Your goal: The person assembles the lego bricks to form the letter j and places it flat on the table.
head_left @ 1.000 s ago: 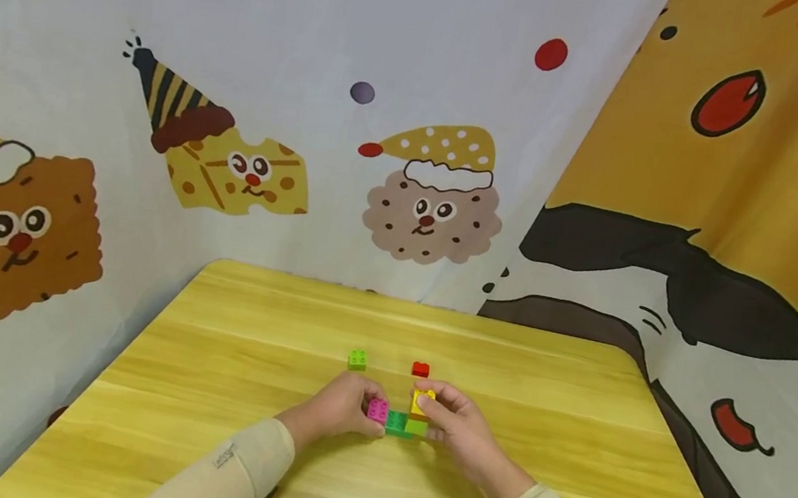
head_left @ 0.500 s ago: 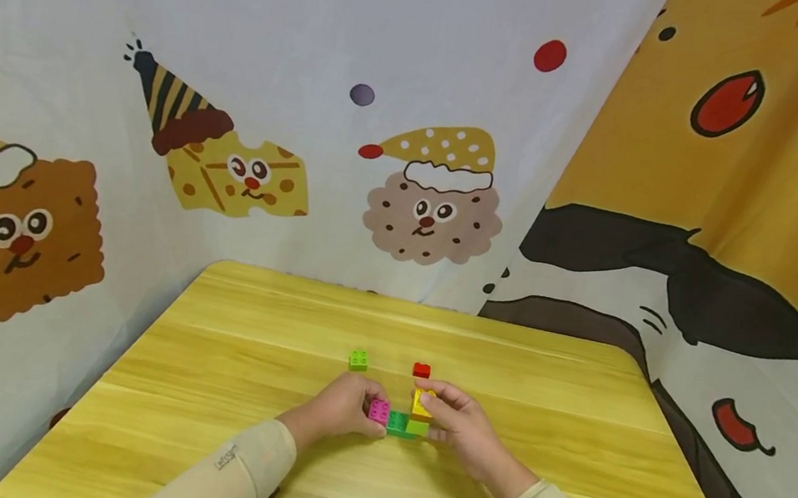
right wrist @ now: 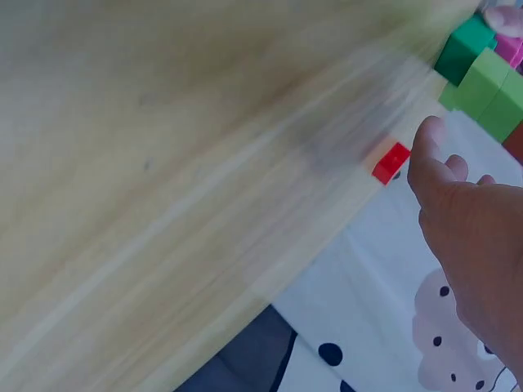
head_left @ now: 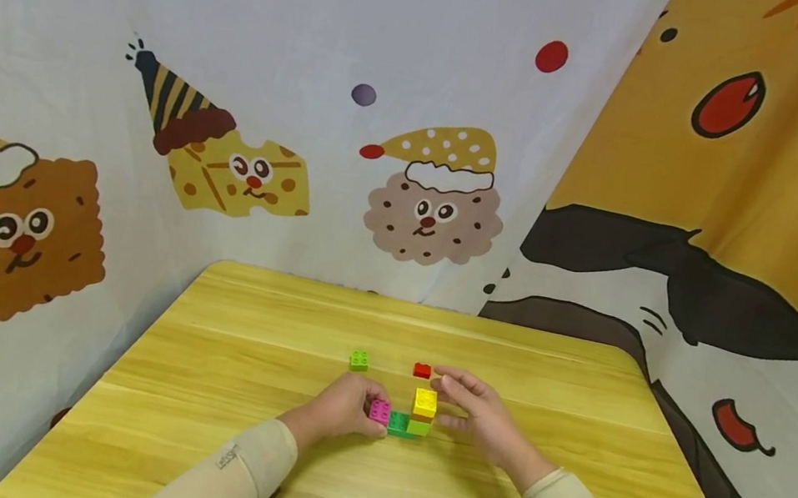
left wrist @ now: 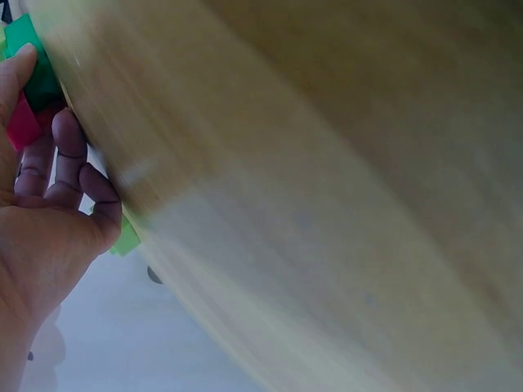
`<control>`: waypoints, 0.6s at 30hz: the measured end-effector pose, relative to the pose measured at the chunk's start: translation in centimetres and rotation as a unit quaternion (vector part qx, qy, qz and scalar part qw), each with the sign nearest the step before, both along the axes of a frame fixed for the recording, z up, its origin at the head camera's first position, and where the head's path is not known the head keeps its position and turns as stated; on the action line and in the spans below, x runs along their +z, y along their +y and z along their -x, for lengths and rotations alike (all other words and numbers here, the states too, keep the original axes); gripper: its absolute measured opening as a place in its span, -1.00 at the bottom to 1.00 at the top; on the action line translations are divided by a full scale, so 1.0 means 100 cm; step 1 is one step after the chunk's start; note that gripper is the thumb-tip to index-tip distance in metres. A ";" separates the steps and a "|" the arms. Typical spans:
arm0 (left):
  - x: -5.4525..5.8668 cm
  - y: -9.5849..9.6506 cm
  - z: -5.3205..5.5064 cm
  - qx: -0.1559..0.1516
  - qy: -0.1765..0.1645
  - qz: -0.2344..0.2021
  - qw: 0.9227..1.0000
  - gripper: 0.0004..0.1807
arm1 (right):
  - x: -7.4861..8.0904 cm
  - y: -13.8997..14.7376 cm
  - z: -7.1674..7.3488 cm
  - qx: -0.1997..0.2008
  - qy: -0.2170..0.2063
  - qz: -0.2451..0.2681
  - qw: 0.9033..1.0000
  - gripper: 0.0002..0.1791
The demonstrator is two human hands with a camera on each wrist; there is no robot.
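A small toy brick build stands on the table. Its green base brick (head_left: 398, 423) carries a magenta brick (head_left: 380, 411) at the left end. At the right end rises a stack of light green bricks (right wrist: 490, 94), an orange-brown brick and a yellow brick (head_left: 425, 401) on top. My left hand (head_left: 339, 406) grips the build's left end, thumb in front and fingers behind. In the left wrist view its thumb lies against the green brick (left wrist: 37, 69). Just right of the stack, my right hand (head_left: 489, 429) holds nothing, its fingers spread loosely and apart from the bricks.
Behind the build lie a loose lime green brick (head_left: 358, 361) to the left and a small red brick (head_left: 422, 370) to the right, near my right fingertips. The wooden table (head_left: 269, 316) ends at a printed cloth (head_left: 306, 35).
My right hand has let go of the yellow-topped stack and moved a little to the right. The left hand still grips the build, which stays in place.
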State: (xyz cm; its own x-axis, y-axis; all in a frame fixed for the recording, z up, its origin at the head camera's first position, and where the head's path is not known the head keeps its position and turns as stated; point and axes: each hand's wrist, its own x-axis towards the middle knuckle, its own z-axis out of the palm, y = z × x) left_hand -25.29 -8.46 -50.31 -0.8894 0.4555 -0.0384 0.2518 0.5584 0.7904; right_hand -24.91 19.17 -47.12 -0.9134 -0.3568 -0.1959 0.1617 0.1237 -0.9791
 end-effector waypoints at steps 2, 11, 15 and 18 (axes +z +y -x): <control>0.001 0.000 -0.001 0.000 0.003 -0.002 1.000 -0.75 | 0.001 0.002 0.002 -0.004 0.002 -0.005 1.000 -0.33; 0.003 0.000 -0.002 -0.004 0.006 -0.001 1.000 -0.75 | 0.005 0.006 0.009 0.002 0.022 -0.019 1.000 -0.33; 0.003 0.000 -0.001 -0.005 0.008 0.003 1.000 -0.74 | 0.008 0.004 0.015 0.005 0.035 -0.037 0.999 -0.34; 0.002 0.001 0.000 -0.004 0.011 0.007 1.000 -0.74 | 0.009 0.000 0.023 0.012 0.046 -0.059 0.997 -0.36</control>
